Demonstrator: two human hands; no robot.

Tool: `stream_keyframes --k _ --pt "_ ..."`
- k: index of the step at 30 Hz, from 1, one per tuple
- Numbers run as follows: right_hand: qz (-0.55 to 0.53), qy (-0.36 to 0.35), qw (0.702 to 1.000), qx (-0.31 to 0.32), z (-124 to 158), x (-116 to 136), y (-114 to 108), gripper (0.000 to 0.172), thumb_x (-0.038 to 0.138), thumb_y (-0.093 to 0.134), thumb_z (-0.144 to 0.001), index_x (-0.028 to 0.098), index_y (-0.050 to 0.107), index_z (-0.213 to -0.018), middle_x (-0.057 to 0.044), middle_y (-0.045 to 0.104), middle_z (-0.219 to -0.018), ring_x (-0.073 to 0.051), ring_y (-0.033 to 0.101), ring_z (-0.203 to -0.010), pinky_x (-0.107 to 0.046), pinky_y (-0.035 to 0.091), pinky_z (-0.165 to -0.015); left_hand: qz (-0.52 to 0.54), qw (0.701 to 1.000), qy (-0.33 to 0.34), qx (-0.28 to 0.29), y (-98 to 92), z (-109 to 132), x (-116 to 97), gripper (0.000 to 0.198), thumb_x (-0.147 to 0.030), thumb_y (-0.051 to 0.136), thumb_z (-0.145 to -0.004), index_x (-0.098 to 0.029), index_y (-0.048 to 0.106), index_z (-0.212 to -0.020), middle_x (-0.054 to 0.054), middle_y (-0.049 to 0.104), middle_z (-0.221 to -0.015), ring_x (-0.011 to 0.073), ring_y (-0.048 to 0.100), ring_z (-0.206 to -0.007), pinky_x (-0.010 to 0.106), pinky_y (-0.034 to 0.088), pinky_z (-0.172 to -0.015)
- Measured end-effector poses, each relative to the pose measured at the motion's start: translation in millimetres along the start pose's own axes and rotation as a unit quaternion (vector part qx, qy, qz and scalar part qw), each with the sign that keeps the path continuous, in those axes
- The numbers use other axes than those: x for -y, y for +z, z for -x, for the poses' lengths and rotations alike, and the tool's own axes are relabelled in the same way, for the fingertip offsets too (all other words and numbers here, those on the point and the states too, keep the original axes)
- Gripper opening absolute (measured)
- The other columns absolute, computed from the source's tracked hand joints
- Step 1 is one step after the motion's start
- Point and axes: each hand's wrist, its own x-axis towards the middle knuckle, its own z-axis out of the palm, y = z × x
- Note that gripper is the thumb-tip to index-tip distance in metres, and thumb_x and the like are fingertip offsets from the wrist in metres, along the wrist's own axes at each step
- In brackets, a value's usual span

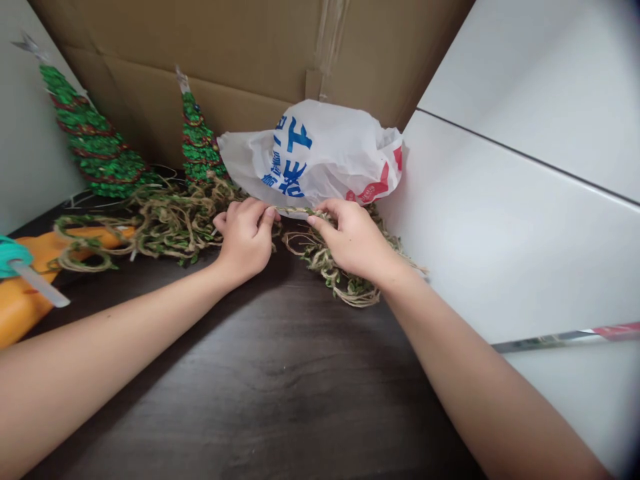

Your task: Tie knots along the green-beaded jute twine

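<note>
Between my two hands a short stretch of leafy twine (294, 211) runs nearly level, just in front of a white plastic bag (340, 143) with blue and red print. My left hand (247, 235) is closed on one end of that stretch, thumb against fingers. Closed on the other end is my right hand (349, 237), thumb and forefinger pinching. A tangled heap of the same twine with green leaves (175, 220) lies to the left of my left hand. Beneath and beside my right hand sits a looser, coiled bunch (345, 277).
Two small green tinsel Christmas trees (95, 140) stand at the back left against a cardboard panel (240, 40). An orange object (25, 300) with a turquoise wound piece (13, 257) is at the left edge. White tiles (500, 220) border the dark wood-grain surface (280, 400) on the right.
</note>
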Motion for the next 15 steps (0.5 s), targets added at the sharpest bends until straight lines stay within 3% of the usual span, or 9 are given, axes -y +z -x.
stream_keyframes --k 3,6,10,15 --pt "0.006 -0.007 1.0 0.003 1.1 0.3 1.0 0.021 0.028 0.065 -0.106 0.017 0.081 -0.112 -0.011 0.083 -0.117 -0.023 0.074 -0.107 -0.037 0.052 -0.101 -0.021 1.0 -0.001 -0.013 -0.7 2.7 -3.0 0.025 -0.036 0.054 -0.104 -0.022 0.076 -0.101 0.012 0.075 -0.111 0.0364 0.06 -0.114 0.053 0.036 -0.103" --pt "0.063 -0.008 0.997 0.038 3.9 2.2 2.4 0.022 0.029 0.064 -0.106 0.021 0.083 -0.115 -0.01 0.084 -0.116 -0.025 0.076 -0.107 -0.037 0.053 -0.099 -0.018 0.997 0.07 -0.028 -4.3 9.0 -10.6 0.031 -0.036 0.059 -0.102 -0.022 0.072 -0.126 0.014 0.071 -0.13 0.0369 0.058 -0.122 0.053 0.038 -0.105" --pt "0.162 0.001 0.985 0.057 6.9 5.6 4.4 0.027 0.032 0.06 -0.108 0.024 0.084 -0.118 -0.01 0.085 -0.114 -0.027 0.077 -0.105 -0.037 0.054 -0.091 -0.005 0.985 0.171 0.003 -8.1 14.2 -17.0 0.02 -0.038 0.063 -0.102 -0.023 0.076 -0.104 0.009 0.077 -0.113 0.0325 0.064 -0.113 0.051 0.039 -0.103" --pt "0.194 -0.021 0.979 0.061 6.6 5.8 8.9 0.029 0.027 0.056 -0.108 0.023 0.083 -0.118 -0.011 0.084 -0.115 -0.027 0.077 -0.103 -0.036 0.052 -0.086 -0.002 0.981 0.189 0.034 -8.0 11.8 -14.4 0.021 -0.038 0.067 -0.099 -0.024 0.078 -0.088 0.007 0.081 -0.095 0.0296 0.07 -0.101 0.05 0.041 -0.097"
